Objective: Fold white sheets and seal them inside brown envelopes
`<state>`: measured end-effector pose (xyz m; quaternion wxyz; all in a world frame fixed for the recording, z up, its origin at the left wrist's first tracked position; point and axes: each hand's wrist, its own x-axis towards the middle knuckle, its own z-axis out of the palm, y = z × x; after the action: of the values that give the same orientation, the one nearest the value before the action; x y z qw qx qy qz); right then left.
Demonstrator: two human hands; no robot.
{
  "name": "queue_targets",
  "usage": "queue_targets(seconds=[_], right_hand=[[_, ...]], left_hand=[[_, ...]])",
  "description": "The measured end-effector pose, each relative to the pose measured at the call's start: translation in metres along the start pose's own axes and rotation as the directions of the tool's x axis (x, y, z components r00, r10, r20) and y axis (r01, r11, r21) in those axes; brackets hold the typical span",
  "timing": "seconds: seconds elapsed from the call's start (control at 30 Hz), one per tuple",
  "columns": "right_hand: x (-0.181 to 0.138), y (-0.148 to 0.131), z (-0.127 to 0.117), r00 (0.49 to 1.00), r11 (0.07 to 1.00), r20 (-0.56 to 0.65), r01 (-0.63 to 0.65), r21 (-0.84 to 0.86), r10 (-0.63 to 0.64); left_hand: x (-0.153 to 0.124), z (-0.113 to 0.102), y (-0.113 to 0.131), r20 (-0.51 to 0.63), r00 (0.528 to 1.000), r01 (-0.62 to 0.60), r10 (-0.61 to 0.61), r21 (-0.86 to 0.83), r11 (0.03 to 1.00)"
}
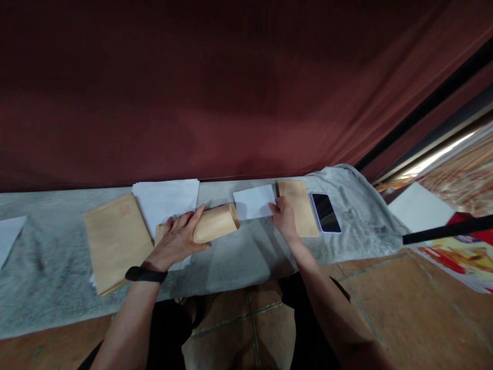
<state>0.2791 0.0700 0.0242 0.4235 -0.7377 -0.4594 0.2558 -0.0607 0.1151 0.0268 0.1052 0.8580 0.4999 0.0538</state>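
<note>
At the bottom of the frame we see the tiled floor, then the grey-covered bench. Left of the middle, our left hand lies spread over a curved brown envelope, its open mouth facing right. Right of the middle, our right hand has its grip pinching a white paper, as far as we can tell in this dim light. Beside that hand lies a flat brown pile, then a phone. Dark red cloth fills the top.

Left fingers — spread, palm-down | right fingers — pinched together | both forearms extended forward
</note>
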Motion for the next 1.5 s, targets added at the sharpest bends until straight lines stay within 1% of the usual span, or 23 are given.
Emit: queue_targets(seconds=[0.07,0.1,0.13,0.2,0.27,0.33,0.47,0.6,0.67,1.0,1.07,1.17,1.27,1.33,1.37,1.43,1.5], right_hand=[[0.003,-0.002,-0.007,0.994,0.983,-0.106,0.031,0.178,-0.012],[0.004,-0.003,-0.009,0.992,0.967,-0.128,0.049,0.251,-0.017],[0.004,-0.004,-0.01,0.992,0.949,-0.124,0.061,0.308,-0.024],[0.002,-0.005,-0.009,0.998,0.923,-0.047,0.054,0.381,-0.039],[-0.001,-0.003,-0.006,0.996,0.914,0.073,0.012,0.405,-0.045],[-0.003,0.001,-0.005,0.985,0.931,0.168,-0.03,0.363,-0.034],[-0.003,0.012,-0.011,0.965,0.978,0.261,-0.077,0.195,0.024],[0.0,0.02,-0.02,0.905,0.977,0.422,-0.134,0.166,0.052],[0.001,0.021,-0.023,0.889,0.978,0.453,-0.146,0.153,0.062],[0.001,0.017,-0.033,0.866,0.979,0.49,-0.171,0.109,0.097],[-0.001,0.016,-0.031,0.865,0.979,0.493,-0.167,0.114,0.09],[-0.007,0.013,-0.022,0.859,0.979,0.51,-0.142,0.148,0.047],[-0.016,0.008,-0.005,0.865,0.978,0.501,-0.087,0.189,-0.02],[-0.021,0.005,0.006,0.894,0.981,0.437,0.011,0.195,-0.097],[-0.022,0.004,0.011,0.896,0.979,0.418,0.075,0.192,-0.15],[-0.024,0.002,0.019,0.883,0.974,0.42,0.155,0.163,-0.211],[-0.025,0.002,0.026,0.871,0.981,0.452,0.153,0.121,-0.191]], left_hand=[[0.001,0.0,0.0,0.007,1.0,0.002,-0.002,-0.014,1.0],[0.001,0.0,0.0,0.01,1.0,0.002,-0.002,-0.017,1.0],[0.001,0.0,0.0,0.013,1.0,0.004,-0.003,-0.016,1.0],[0.002,0.0,0.001,0.017,1.0,0.01,-0.01,-0.007,1.0],[0.003,0.001,0.001,0.016,1.0,0.023,-0.023,0.005,1.0],[0.003,0.003,0.0,0.011,0.999,0.034,-0.034,0.014,0.999],[0.003,0.005,-0.001,0.007,1.0,0.03,-0.031,0.039,0.999],[0.003,0.006,-0.001,0.001,1.0,0.013,-0.013,0.049,0.999],[0.003,0.006,-0.001,-0.001,1.0,0.002,-0.002,0.049,0.999],[0.007,0.009,-0.002,-0.048,0.999,0.0,0.004,0.077,0.997],[0.007,0.009,0.001,-0.066,0.997,-0.024,0.029,0.073,0.997],[0.008,0.009,0.011,-0.102,0.989,-0.104,0.109,0.052,0.993],[0.011,0.009,0.026,-0.135,0.975,-0.172,0.175,0.037,0.984],[0.012,0.009,0.035,-0.154,0.968,-0.194,0.197,0.035,0.98],[0.013,0.009,0.038,-0.161,0.966,-0.202,0.205,0.033,0.979],[0.014,0.01,0.043,-0.167,0.962,-0.214,0.216,0.03,0.976],[0.015,0.01,0.045,-0.162,0.961,-0.224,0.226,0.03,0.974]])
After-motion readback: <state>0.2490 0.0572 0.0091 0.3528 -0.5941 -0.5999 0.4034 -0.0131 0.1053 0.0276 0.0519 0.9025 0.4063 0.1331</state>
